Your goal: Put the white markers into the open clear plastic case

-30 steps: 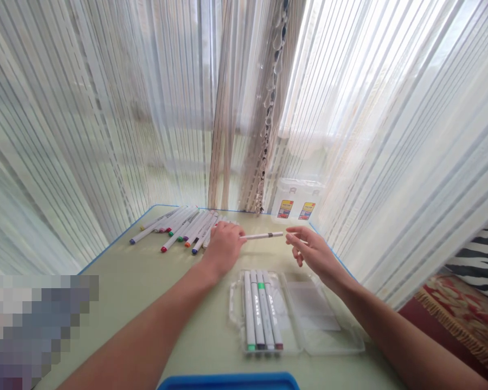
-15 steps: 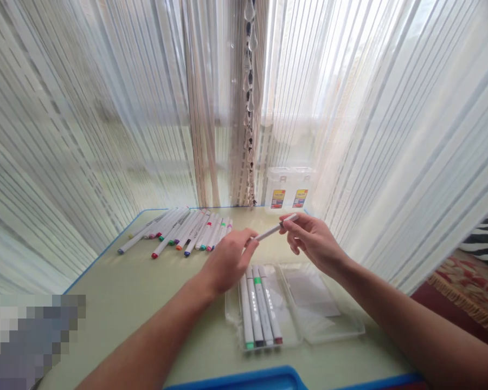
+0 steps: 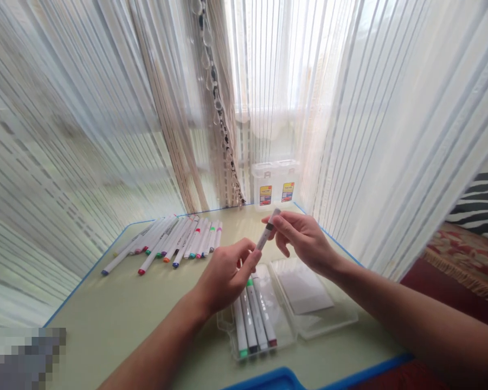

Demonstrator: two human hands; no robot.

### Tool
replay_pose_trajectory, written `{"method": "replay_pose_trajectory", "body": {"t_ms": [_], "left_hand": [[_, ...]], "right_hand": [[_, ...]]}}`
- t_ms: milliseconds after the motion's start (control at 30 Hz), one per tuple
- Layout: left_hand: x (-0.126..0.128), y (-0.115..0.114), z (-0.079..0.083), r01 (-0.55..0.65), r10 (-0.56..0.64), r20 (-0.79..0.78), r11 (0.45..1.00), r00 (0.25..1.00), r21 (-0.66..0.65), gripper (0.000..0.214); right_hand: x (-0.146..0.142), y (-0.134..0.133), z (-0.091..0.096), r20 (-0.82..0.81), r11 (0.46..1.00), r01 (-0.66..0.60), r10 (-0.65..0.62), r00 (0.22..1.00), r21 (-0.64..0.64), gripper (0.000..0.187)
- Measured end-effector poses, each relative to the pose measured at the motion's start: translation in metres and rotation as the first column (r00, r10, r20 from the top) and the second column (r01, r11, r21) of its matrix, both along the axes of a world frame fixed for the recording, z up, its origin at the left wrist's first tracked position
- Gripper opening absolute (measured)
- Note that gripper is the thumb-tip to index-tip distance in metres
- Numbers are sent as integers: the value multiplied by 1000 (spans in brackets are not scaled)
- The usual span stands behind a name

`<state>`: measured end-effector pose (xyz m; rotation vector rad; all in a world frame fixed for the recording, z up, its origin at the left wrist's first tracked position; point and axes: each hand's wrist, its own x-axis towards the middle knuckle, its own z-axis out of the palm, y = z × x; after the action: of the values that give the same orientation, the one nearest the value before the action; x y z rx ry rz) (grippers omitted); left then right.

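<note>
A white marker point(image 3: 265, 235) with a dark band is held between my two hands, tilted with its upper end toward the right. The fingers of my left hand point(image 3: 231, 271) close on its lower end, while my right hand point(image 3: 299, 235) pinches the upper end. Below them an open clear plastic case point(image 3: 282, 330) lies on the table. Several white markers point(image 3: 254, 319) rest side by side in its left half, with green, black and dark red ends. In the right half there is a white card point(image 3: 305, 290). My left hand partly covers the case's upper left.
Many white markers with coloured ends point(image 3: 166, 238) lie in a loose row at the table's back left. A clear storage box point(image 3: 275, 181) stands at the back edge. String curtains point(image 3: 85, 108) surround the pale green table point(image 3: 126, 319), which has a blue rim.
The marker between my hands has turned from a shallow slant to a steeper one. My right hand has come closer to my left. The camera view has shifted and tilted slightly.
</note>
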<state>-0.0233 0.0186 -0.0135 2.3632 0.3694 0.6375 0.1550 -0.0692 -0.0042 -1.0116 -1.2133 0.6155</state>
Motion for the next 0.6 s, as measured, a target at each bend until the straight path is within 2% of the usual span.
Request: {"method": "replay_pose_trajectory", "body": {"t_ms": [133,267,367,433,500,600], "left_hand": [[1,-4,0,-14,15,35,1000,999,-27,21],[5,-7,1,-9,15,75,997,997,-79,17],[5,-7,2,-14,15,103,1000,995,-10,17],[1,-4,5,-80,72,168,996,983,39,15],[-4,-2,9,-154,142,278,988,950,20,15],[-10,-1,15,-135,126,416,991,900,-9,27]], "right_hand": [[-3,-3,1,72,1000,1,-2,997,14,28],[-7,-6,0,267,999,-24,35,963,-43,24],[-10,-8,0,300,997,-51,65,952,-55,25],[-10,-9,0,300,997,-58,74,951,-59,25],[-10,-10,0,362,996,-61,80,929,-64,23],[-10,-10,-1,523,996,-64,84,848,-56,16]]}}
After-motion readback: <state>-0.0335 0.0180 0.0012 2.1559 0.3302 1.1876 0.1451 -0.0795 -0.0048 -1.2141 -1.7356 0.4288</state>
